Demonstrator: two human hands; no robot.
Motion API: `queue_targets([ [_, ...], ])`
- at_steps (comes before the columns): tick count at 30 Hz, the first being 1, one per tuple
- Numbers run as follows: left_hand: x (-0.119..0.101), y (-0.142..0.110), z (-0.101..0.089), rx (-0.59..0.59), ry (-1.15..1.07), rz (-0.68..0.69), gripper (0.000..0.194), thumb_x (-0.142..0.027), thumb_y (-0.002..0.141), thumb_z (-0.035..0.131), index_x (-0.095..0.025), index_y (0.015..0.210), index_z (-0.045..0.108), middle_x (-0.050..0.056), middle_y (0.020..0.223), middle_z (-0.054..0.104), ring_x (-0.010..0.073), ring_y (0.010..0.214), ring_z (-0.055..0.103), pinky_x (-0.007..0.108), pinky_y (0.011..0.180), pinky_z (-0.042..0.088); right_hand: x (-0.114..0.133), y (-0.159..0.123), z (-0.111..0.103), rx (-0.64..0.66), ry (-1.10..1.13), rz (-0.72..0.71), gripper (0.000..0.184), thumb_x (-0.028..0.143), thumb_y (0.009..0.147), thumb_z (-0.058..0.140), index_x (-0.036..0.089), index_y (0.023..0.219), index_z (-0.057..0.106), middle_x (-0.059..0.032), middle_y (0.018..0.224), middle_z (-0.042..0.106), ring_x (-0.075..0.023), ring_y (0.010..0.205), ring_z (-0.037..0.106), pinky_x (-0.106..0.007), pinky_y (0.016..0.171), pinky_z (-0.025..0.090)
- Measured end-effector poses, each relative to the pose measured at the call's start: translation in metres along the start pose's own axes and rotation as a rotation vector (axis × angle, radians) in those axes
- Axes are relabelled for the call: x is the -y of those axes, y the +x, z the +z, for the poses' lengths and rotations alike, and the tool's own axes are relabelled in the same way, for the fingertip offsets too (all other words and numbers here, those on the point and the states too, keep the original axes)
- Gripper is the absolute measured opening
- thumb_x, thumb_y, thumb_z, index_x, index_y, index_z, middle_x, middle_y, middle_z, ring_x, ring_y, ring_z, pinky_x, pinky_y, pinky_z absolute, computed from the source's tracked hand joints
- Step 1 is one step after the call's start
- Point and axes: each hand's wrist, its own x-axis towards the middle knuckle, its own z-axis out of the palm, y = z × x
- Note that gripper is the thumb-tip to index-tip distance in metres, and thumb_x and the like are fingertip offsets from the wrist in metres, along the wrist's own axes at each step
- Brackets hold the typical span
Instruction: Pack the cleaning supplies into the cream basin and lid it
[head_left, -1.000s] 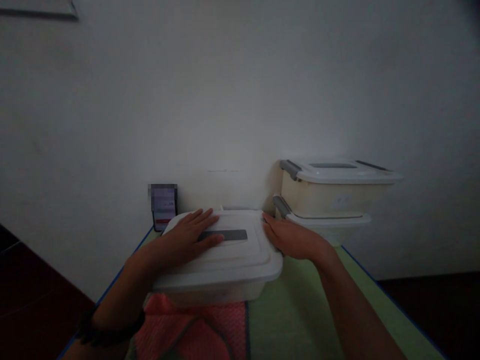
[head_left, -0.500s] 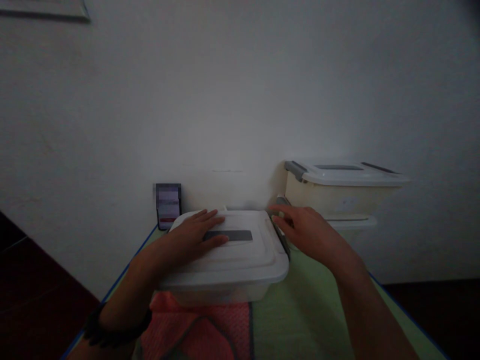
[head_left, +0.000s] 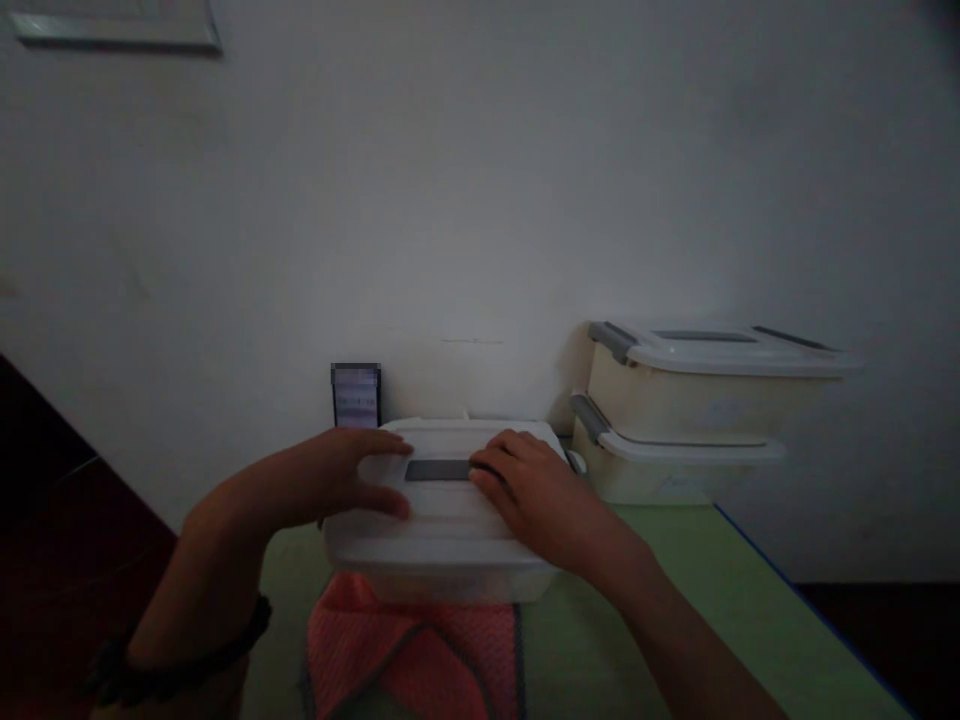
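A lidded storage box (head_left: 450, 545) with a pale lid and a grey inset strip (head_left: 439, 470) stands in front of me. At its left side is my left hand (head_left: 337, 475), thumb and fingers apart over the lid's left part. On the lid's right part lies my right hand (head_left: 532, 490), bent fingers reaching the right end of the strip; it holds nothing that I can see. Under the front of the box, a red cloth with a dark border (head_left: 420, 660) lies folded on the green-topped table (head_left: 600, 640).
Two more pale boxes, an upper one (head_left: 690, 400) with grey latches and a lower one (head_left: 645, 475), are stacked at the right by the wall. A phone (head_left: 356, 395) leans upright behind the box on the left. The table's blue edge (head_left: 810, 605) runs along the right.
My right hand has moved from the latch side of the box onto its lid. My left hand has drawn back toward the lid's left edge. The view has shifted slightly left.
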Motion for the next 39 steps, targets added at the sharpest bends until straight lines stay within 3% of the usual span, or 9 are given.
queue_targets([
  [6, -0.007, -0.001, 0.007, -0.012, 0.046, 0.064, 0.079, -0.054, 0.058, 0.070, -0.020, 0.127, 0.051, 0.010, 0.134, 0.049, 0.0287, 0.123, 0.044, 0.036, 0.103, 0.033, 0.005, 0.002, 0.008, -0.021, -0.053, 0.093, 0.045, 0.050, 0.089, 0.040, 0.011, 0.101, 0.059, -0.0145, 0.100, 0.058, -0.0270, 0.096, 0.051, -0.042, 0.085, 0.042],
  [12, -0.009, -0.003, 0.007, -0.029, 0.048, 0.105, 0.082, -0.056, 0.059, 0.070, -0.018, 0.129, 0.050, 0.011, 0.130, 0.050, 0.0273, 0.119, 0.045, 0.035, 0.102, 0.033, -0.004, 0.011, 0.013, -0.010, -0.055, 0.054, 0.043, 0.052, 0.087, 0.041, 0.013, 0.086, 0.059, -0.0127, 0.092, 0.060, -0.0252, 0.088, 0.053, -0.040, 0.080, 0.041],
  [17, -0.011, -0.005, 0.007, -0.045, 0.048, 0.092, 0.082, -0.057, 0.058, 0.070, -0.017, 0.127, 0.051, 0.011, 0.129, 0.051, 0.0287, 0.118, 0.046, 0.036, 0.101, 0.035, -0.013, 0.013, 0.012, -0.035, 0.089, -0.014, 0.039, 0.053, 0.082, 0.052, 0.016, 0.072, 0.058, -0.0056, 0.082, 0.057, -0.0187, 0.080, 0.053, -0.031, 0.072, 0.039],
  [25, -0.015, -0.005, 0.005, -0.080, 0.062, 0.087, 0.081, -0.059, 0.059, 0.067, -0.017, 0.128, 0.051, 0.011, 0.129, 0.053, 0.0290, 0.118, 0.047, 0.035, 0.099, 0.036, -0.025, 0.014, 0.006, -0.041, 0.442, 0.091, 0.035, 0.051, 0.073, 0.064, 0.018, 0.063, 0.058, 0.0019, 0.065, 0.054, -0.0123, 0.062, 0.049, -0.024, 0.054, 0.033],
  [29, -0.014, -0.003, 0.005, -0.045, 0.070, 0.064, 0.083, -0.057, 0.058, 0.069, -0.016, 0.128, 0.051, 0.012, 0.132, 0.050, 0.0285, 0.120, 0.046, 0.034, 0.101, 0.034, -0.025, 0.016, 0.007, 0.010, 0.469, 0.113, 0.028, 0.046, 0.073, 0.066, 0.019, 0.079, 0.063, 0.0016, 0.070, 0.058, -0.0126, 0.064, 0.051, -0.024, 0.055, 0.036],
  [32, -0.012, -0.002, 0.005, -0.011, 0.074, 0.021, 0.079, -0.055, 0.058, 0.069, -0.018, 0.126, 0.052, 0.011, 0.133, 0.051, 0.0283, 0.120, 0.047, 0.035, 0.100, 0.035, -0.020, 0.018, 0.010, -0.020, 0.401, 0.065, 0.030, 0.035, 0.074, 0.068, 0.020, 0.100, 0.063, -0.0011, 0.087, 0.063, -0.0146, 0.077, 0.056, -0.026, 0.068, 0.041],
  [36, -0.012, -0.002, 0.003, -0.007, 0.066, -0.011, 0.077, -0.054, 0.057, 0.069, -0.020, 0.124, 0.054, 0.010, 0.131, 0.053, 0.0295, 0.119, 0.049, 0.036, 0.100, 0.036, -0.016, 0.018, 0.012, -0.038, 0.323, 0.007, 0.023, 0.032, 0.079, 0.063, 0.020, 0.099, 0.066, -0.0049, 0.099, 0.065, -0.0172, 0.090, 0.057, -0.031, 0.082, 0.040],
  [39, -0.014, -0.002, 0.002, -0.025, 0.065, -0.013, 0.076, -0.054, 0.056, 0.069, -0.021, 0.124, 0.054, 0.011, 0.133, 0.052, 0.0305, 0.120, 0.047, 0.040, 0.101, 0.035, -0.018, 0.017, 0.010, -0.054, 0.439, 0.029, 0.027, 0.036, 0.078, 0.064, 0.020, 0.099, 0.065, -0.0034, 0.093, 0.067, -0.0158, 0.081, 0.058, -0.028, 0.072, 0.043],
])
